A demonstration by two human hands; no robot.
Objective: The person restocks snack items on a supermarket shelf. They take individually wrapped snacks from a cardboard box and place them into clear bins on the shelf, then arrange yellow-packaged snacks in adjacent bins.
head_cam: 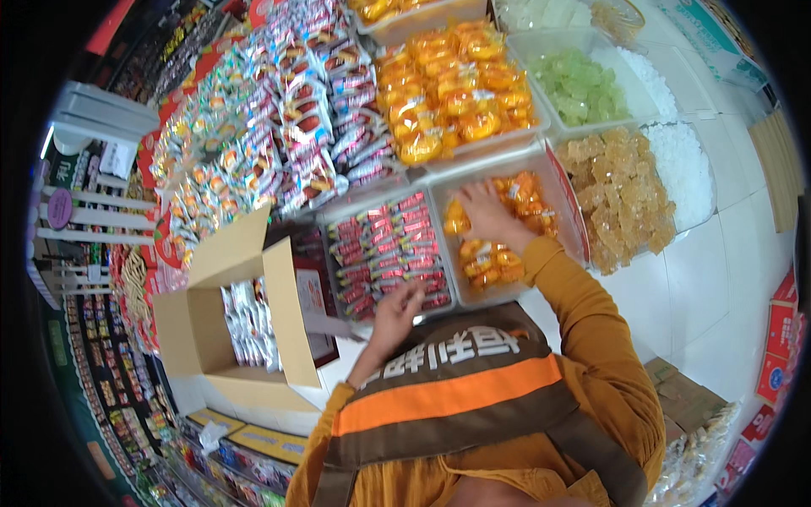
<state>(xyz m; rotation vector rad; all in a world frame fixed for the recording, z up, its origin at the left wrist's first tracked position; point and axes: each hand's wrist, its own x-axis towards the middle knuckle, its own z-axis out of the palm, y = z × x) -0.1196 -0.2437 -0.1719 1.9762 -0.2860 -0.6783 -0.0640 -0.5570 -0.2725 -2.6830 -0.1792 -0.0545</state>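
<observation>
My right hand (485, 212) is spread over orange wrapped snacks (485, 263) in a clear plastic bin (573, 222). Its fingers touch the packets and hide some of them. My left hand (396, 314) hovers by the near edge of the neighbouring bin, fingers loosely curled, with nothing visible in it. That bin holds rows of small sticks in red wrappers (386, 250). Left of it stands an open cardboard box (234, 386) with silvery packets (250, 326) inside.
Beyond the two bins lie a heaped bin of orange packets (453, 95) and silver-wrapped snacks (304, 120). Amber sugar lumps (614, 196), green candy (580, 85) and white crystals (681, 168) are to the right. A white picket fence (101, 218) and stocked shelves (120, 374) stand at left.
</observation>
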